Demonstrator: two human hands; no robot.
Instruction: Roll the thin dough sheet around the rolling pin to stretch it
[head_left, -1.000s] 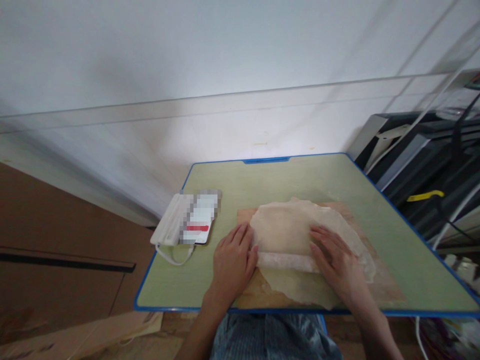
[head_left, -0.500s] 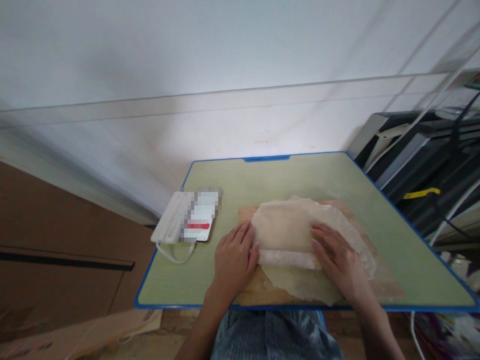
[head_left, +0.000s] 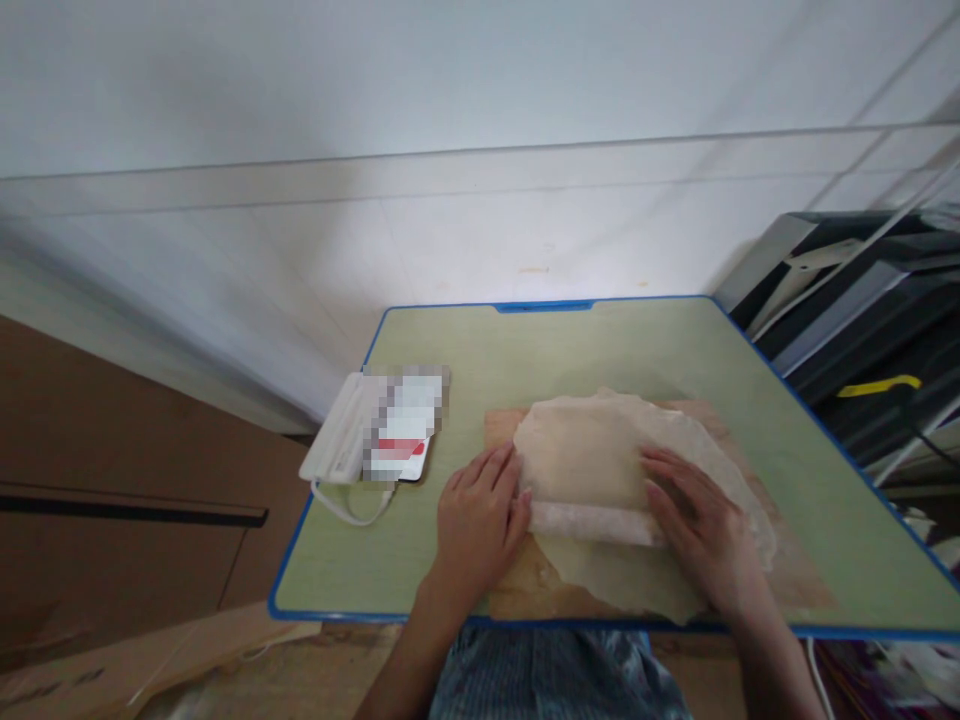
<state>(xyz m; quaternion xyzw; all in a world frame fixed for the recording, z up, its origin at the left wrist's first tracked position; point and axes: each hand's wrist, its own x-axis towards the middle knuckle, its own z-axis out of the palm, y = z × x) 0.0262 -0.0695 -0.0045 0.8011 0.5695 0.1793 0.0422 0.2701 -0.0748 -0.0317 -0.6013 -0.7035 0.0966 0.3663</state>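
A thin, wide sheet of pale dough [head_left: 581,445] lies over a wooden board [head_left: 517,575] and spreads past my right hand. Across its nearer part runs a straight roll of dough [head_left: 592,523]; whether a rolling pin is inside it is hidden. My left hand [head_left: 480,520] is at the roll's left end, fingers together, thumb against it. At the right end, my right hand [head_left: 701,525] rests with its thumb by the roll and its fingers over the sheet. Below the roll, a dough flap [head_left: 630,580] reaches the board's front edge.
The board lies on a pale green table [head_left: 465,335] with a blue rim. At its left are a phone [head_left: 409,420] and a white power bank [head_left: 341,430] with a short cable. Dark flat panels [head_left: 870,310] lean at the right, and a white wall [head_left: 480,230] stands behind.
The camera view has shifted a little, so the table and board appear slightly displaced. Both hands stay at the roll's ends, with hardly any visible movement against the dough.
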